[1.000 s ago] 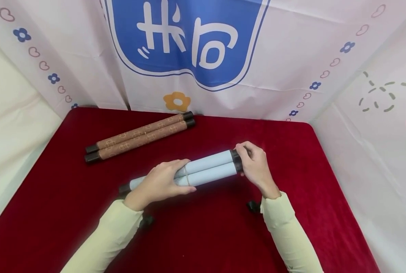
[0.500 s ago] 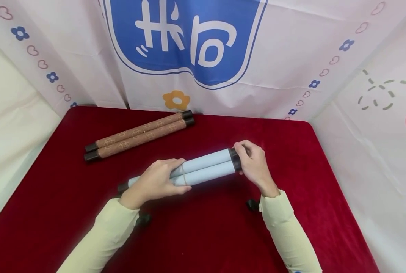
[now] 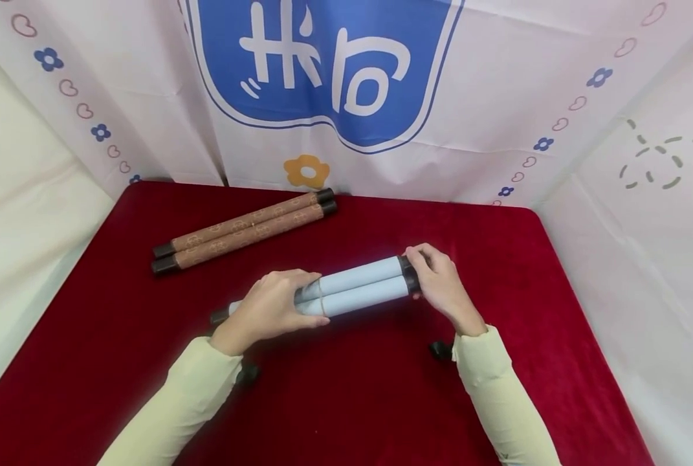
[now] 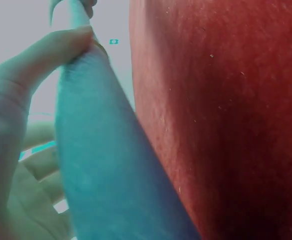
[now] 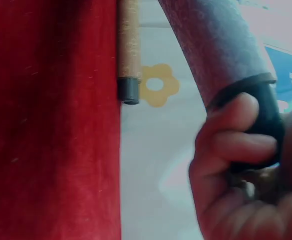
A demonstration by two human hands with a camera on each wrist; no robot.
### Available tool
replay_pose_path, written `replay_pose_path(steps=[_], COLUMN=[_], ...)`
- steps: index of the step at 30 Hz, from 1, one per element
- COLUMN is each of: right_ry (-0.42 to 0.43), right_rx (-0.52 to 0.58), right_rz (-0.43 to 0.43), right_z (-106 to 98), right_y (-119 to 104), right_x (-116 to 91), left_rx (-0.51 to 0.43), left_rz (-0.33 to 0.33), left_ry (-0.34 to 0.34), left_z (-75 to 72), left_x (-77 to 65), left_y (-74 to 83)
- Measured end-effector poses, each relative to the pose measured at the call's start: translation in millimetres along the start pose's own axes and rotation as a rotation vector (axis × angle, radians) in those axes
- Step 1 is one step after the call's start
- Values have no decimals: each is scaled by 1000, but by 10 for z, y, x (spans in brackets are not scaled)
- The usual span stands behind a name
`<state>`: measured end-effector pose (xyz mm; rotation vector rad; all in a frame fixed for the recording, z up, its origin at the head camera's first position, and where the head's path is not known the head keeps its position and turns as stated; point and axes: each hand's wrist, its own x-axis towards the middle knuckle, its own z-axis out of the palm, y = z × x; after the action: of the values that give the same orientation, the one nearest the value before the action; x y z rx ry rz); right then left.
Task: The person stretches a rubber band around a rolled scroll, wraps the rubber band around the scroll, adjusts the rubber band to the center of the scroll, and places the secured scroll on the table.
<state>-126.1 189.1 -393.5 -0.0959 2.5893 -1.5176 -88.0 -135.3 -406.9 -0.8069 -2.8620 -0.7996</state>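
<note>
A light-blue scroll [image 3: 365, 296], rolled as two parallel rolls with black ends, is held slantwise over the middle of the table. A thin string [image 3: 321, 296] runs around both rolls near the centre. My left hand [image 3: 270, 307] grips the rolls left of centre, thumb along the near side and fingers over the far side. The left black end [image 3: 219, 317] sticks out beyond that wrist. At the other end, my right hand [image 3: 439, 281] holds the black ends [image 5: 255, 120], its fingers curled round them in the right wrist view. The palm hides part of these ends.
A brown patterned scroll [image 3: 235, 241], also two rolls with black ends, lies on the red tablecloth [image 3: 346, 401] at the back left. White printed curtains [image 3: 474, 129] stand behind and beside the table. Small black devices [image 3: 441, 351] sit under the wrists.
</note>
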Motion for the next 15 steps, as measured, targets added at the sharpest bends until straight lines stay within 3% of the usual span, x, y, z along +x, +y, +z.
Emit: replay_pose_path(steps=[6,11,15], right_ry=[-100,-65,-57], right_rx=[-188,-358,-414], right_rz=[51,-5,-72], right_z=[-175,-277,-243], right_y=[66,103,130], right_x=[-101,-211,-265], left_rx=[53,88,105], left_rz=[-40,-123,-180], left_ry=[-9,-31,-36], left_z=[3,-50,-57], left_x=[116,389,630], left_y=[10,-30,-111])
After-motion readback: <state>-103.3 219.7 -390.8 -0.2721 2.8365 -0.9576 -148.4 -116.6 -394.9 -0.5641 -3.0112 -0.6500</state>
